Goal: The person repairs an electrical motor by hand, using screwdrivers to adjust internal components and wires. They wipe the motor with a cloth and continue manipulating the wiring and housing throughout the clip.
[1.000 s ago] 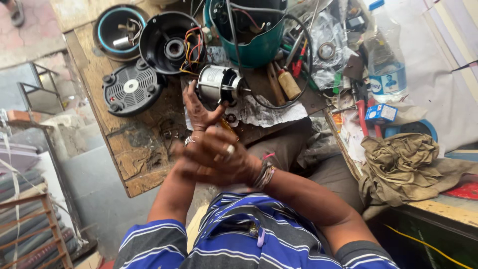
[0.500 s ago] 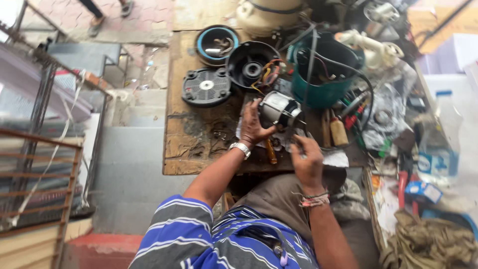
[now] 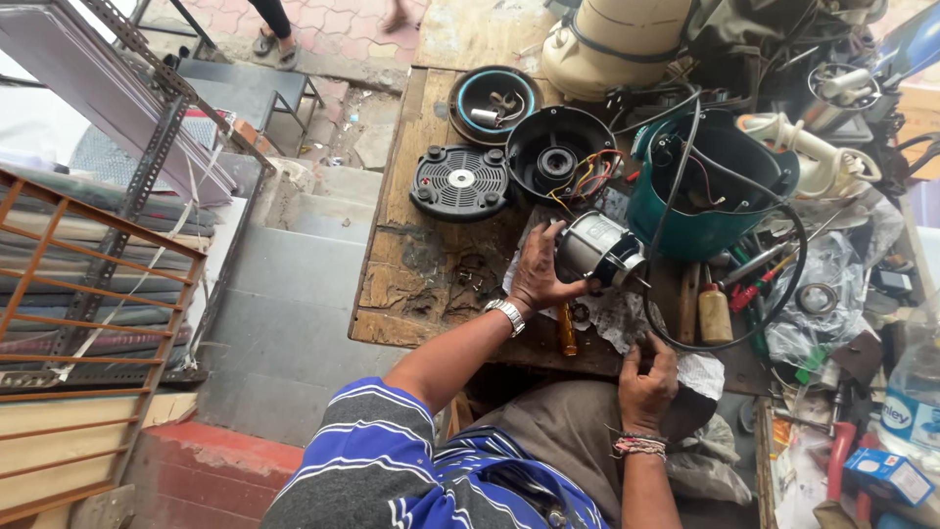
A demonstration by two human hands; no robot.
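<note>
My left hand (image 3: 541, 270) grips the side of a small silver electric motor (image 3: 599, 249) lying on a sheet of white paper (image 3: 627, 323) on the worn wooden bench (image 3: 411, 284). A metal watch sits on that wrist. My right hand (image 3: 646, 380) rests at the bench's near edge on the paper, fingers bent; whether it grips anything cannot be told. A yellow-handled screwdriver (image 3: 566, 329) lies between the two hands.
Behind the motor are a black vented round cover (image 3: 460, 181), a black housing with coloured wires (image 3: 560, 157), a teal housing (image 3: 710, 186) and a cream appliance body (image 3: 612, 44). Tools and clutter crowd the right. A metal rack (image 3: 98, 245) and steps lie left; another person's feet (image 3: 274, 39) show at the top.
Both hands were clasped together over my lap; my left hand then went to the motor and stays there. My right hand has drawn back from the motor to the bench edge.
</note>
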